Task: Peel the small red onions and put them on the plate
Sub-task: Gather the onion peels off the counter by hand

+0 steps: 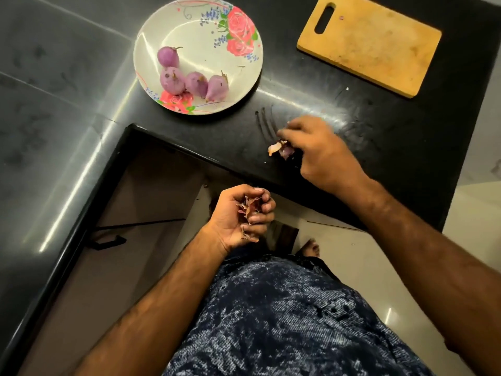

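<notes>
1. Onions (189,77), four of them peeled and purple, lie clustered on the lower left part of the flowered plate (195,31) at the upper centre of the frame. No other onion shows for certain.
2. The right hand (320,153), at centre right on the black counter (406,131), has its fingers curled down, pinching a purplish scrap (283,149) with pale skin attached. I cannot tell whether this is a small onion or only peel.
3. The left hand (241,215), below it and off the counter's edge, is cupped palm-up, its fingers curled round a bunch of dry skins (248,207).
4. Risk: the skins are light and loose, and that hand hangs over the floor (352,253). A tilt or slackened fingers would likely scatter them there, near the bare foot (311,248).
5. Risk: if the scrap is an onion, it sits close to the counter's edge, and a slip of the pinch could send it rolling off.
6. Risk: peel carried toward the plate could drop among the clean onions.
7. The cutting board (371,44) lies at the upper right, well apart from both hands. Only smears on the counter lie between the right hand and the plate.
</notes>
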